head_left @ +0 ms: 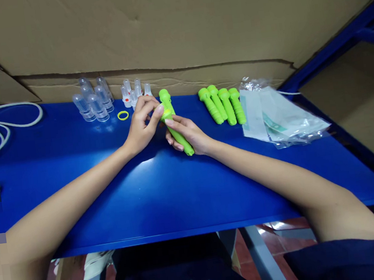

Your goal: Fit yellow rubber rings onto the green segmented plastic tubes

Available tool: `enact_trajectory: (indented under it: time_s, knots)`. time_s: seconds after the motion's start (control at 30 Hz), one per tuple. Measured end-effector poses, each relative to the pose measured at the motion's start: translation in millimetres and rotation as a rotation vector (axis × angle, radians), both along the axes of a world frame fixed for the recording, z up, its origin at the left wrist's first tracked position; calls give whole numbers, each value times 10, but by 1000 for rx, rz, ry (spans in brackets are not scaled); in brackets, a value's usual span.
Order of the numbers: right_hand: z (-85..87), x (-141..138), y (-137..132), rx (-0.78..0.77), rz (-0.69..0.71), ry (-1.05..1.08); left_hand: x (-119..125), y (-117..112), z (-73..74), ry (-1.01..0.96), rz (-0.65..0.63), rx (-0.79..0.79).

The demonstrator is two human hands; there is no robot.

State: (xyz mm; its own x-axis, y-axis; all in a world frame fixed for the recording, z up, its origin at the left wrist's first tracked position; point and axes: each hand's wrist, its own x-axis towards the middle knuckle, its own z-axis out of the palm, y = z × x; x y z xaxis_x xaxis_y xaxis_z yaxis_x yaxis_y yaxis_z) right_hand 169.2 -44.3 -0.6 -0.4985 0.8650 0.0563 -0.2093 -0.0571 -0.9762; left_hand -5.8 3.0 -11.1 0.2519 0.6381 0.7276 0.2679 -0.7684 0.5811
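Note:
My right hand [191,135] is wrapped round a lime-green flashlight body [183,144], its wide end tilted up toward my left hand [142,125]. The thumb and fingers of my left hand close on a yellow ring [167,112] at that wide end. Whether the ring is fully seated there, I cannot tell. Just behind my hands stands another green flashlight body [164,95], partly hidden. A loose yellow ring [123,115] lies on the table left of my left hand. Beyond that hand are several small clear-topped pieces with white bases and red spots [126,97].
Several clear plastic tubes [97,108] stand at the back left, near a white cable [3,120]. More green flashlight bodies [228,105] lie in a row at right, next to clear plastic bags [272,113]. Cardboard [159,25] walls the back of the blue table [166,197].

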Motion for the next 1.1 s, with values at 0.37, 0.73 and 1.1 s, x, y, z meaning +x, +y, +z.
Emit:
enact_trajectory:
  time_s: [0.37, 0.73, 1.1]
  knots:
    - [45, 11, -18, -17, -35, -104, -8, 12, 0, -5, -27, 13]
    - [11, 38, 7, 45, 43, -236, -12, -16, 6, 50, -25, -1]
    - [16, -4, -18, 15, -10, -34, -27, -36, 31, 72, -28, -22]
